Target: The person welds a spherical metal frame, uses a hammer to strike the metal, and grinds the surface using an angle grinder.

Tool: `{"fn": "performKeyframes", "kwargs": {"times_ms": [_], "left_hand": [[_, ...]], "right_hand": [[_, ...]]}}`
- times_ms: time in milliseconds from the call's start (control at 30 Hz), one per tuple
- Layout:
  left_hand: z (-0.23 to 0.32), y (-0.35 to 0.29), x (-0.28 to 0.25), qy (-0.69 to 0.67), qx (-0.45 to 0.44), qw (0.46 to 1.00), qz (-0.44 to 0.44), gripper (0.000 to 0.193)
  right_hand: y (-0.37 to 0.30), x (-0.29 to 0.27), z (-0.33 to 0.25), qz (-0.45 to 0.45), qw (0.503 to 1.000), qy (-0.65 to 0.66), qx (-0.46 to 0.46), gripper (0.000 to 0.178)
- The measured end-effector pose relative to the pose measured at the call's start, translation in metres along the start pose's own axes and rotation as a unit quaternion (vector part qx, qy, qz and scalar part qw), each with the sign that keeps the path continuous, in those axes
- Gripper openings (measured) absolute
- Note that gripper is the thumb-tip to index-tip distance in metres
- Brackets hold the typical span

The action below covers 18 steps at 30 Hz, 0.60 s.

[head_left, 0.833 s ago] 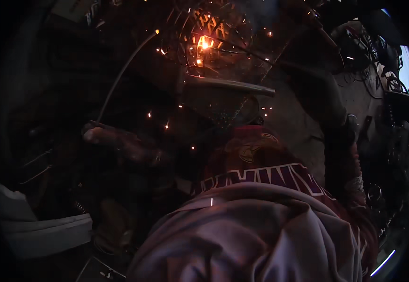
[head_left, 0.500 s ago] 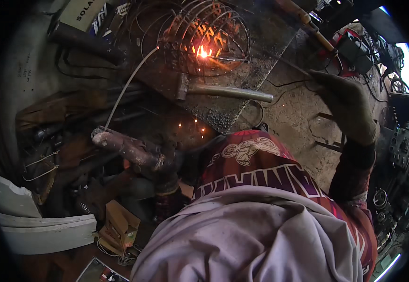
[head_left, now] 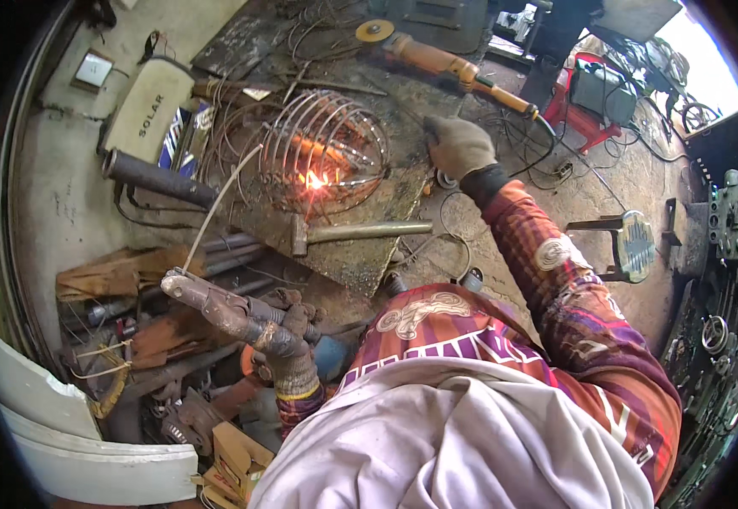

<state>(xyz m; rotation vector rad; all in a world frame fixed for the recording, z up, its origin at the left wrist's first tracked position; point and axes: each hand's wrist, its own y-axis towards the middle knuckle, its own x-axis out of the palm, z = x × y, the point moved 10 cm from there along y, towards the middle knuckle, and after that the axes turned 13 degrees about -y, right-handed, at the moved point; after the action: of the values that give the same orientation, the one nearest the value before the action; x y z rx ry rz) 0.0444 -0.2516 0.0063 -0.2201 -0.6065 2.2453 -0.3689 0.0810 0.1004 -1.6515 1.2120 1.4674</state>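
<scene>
My gloved left hand (head_left: 295, 352) is wrapped round a welding electrode holder (head_left: 216, 305), with a pale welding rod (head_left: 220, 208) rising from its jaw. The rod's tip ends just left of a round cage of bent metal bars (head_left: 332, 100), apart from it. Orange glow and a bright spot show inside the cage, low down. My gloved right hand (head_left: 460, 146) reaches over the metal worktop (head_left: 360, 270), right of the cage, fingers closed. A thin dark rod (head_left: 409, 114) seems to run from it toward the upper left; its grip is partly hidden.
A hammer (head_left: 369, 230) lies on the worktop in front of the cage. Beyond my right hand lies an angle grinder (head_left: 445, 64) with its cable. Metal stock and a cardboard box (head_left: 237, 454) crowd the lower left. A small stool (head_left: 632, 246) stands at right.
My right hand has swung left and forward from the far right to the worktop's edge. The view has shifted and brightened; the glow is weaker. My left hand still grips the electrode holder.
</scene>
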Motion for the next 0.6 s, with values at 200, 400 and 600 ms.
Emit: {"fn": "performKeyframes", "kwargs": {"times_ms": [200,400,600], "left_hand": [[0.054,-0.029,0.094,0.007,-0.001,0.995,-0.097,0.047],[0.116,-0.081,0.248,0.051,0.015,0.977,-0.205,0.043],[0.188,-0.136,0.429,-0.053,0.238,0.909,-0.339,0.044]], "right_hand": [[-0.043,-0.055,-0.006,0.103,0.995,0.01,0.001,0.044],[-0.144,-0.099,-0.021,0.012,0.928,0.357,-0.101,0.054],[-0.19,-0.125,0.005,0.037,0.895,0.433,-0.101,0.064]]}}
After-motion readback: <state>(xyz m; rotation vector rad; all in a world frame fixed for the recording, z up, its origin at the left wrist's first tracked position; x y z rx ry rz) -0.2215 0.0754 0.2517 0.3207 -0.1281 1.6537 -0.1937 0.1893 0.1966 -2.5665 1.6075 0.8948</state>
